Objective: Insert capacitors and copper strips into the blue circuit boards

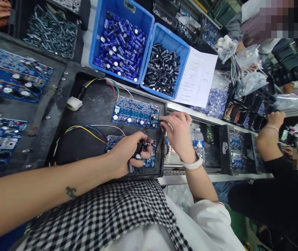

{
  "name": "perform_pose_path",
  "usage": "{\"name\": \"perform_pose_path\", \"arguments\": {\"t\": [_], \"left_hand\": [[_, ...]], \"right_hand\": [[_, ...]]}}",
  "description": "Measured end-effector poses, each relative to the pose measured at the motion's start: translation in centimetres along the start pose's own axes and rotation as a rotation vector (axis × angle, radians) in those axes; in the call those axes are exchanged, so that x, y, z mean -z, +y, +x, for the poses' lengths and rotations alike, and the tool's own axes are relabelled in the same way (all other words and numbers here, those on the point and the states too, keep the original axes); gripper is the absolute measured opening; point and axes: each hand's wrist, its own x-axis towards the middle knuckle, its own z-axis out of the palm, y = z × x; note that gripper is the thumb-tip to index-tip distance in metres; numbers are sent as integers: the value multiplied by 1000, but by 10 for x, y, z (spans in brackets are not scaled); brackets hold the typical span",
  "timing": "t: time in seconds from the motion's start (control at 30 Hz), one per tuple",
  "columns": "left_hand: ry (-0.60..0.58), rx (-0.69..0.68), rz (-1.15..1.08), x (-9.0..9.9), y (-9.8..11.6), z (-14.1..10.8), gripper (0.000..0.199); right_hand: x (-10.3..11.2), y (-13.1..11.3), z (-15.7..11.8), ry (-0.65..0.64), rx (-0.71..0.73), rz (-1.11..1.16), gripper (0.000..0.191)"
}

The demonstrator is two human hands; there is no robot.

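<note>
My left hand (128, 153) is closed around several black capacitors (140, 149), over the lower blue circuit board (112, 141), and covers much of that board. At the right end of the upper circuit board (133, 111), my right hand (177, 130) has its thumb and fingertips pinched together. A tiny dark thing shows at those fingertips, too small to name. Both boards lie in a black tray (86, 146). Coloured wires (94, 126) run from their left ends, and the upper wires lead to a white connector (74, 103).
Behind the tray stand a blue bin (96, 38) of blue capacitors and a blue bin (186, 52) of black ones. Printed paper (201, 73) lies beside them. More circuit boards (10, 73) are at left. A water bottle (198, 143) and a co-worker's hand (276, 120) are at right.
</note>
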Motion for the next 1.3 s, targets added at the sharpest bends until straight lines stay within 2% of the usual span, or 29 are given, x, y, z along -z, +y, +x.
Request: {"name": "perform_pose_path", "arguments": {"t": [0.13,0.43,0.53,0.63,0.7,0.73,0.8,0.87,0.97,1.03,1.1,1.2,1.3], "left_hand": [[44,-26,-11,3,1,0,7],[39,-106,62,3,2,-1,15],[28,-119,109,5,3,-2,16],[-3,-163,152,6,4,-3,20],[-47,-193,183,6,5,-5,29],[-76,-203,200,6,4,-6,34],[-129,-213,236,5,4,-8,40],[-169,-211,266,3,4,-11,37],[-135,-204,252,2,2,-14,22],[-26,-186,195,3,-1,-17,17],[72,-138,139,6,-7,-21,17],[63,-38,121,14,-22,-27,20],[13,1,124,22,-36,-31,22]], "right_hand": [[-21,18,15,-79,4,-10,21],[-21,14,15,-103,99,-58,30],[-23,17,13,-80,124,-13,23],[-13,13,6,7,50,106,12],[0,3,-1,66,-34,250,13],[6,-4,-5,56,-57,338,16],[17,-17,-13,-46,-43,512,20],[21,-26,-19,-145,-17,648,18],[17,-30,-25,-95,-70,753,13],[12,-26,-26,-9,-110,674,11],[6,-20,-25,57,-129,450,12],[-4,-13,-23,88,-135,124,15],[-16,-10,-20,65,-128,-10,16]]}}
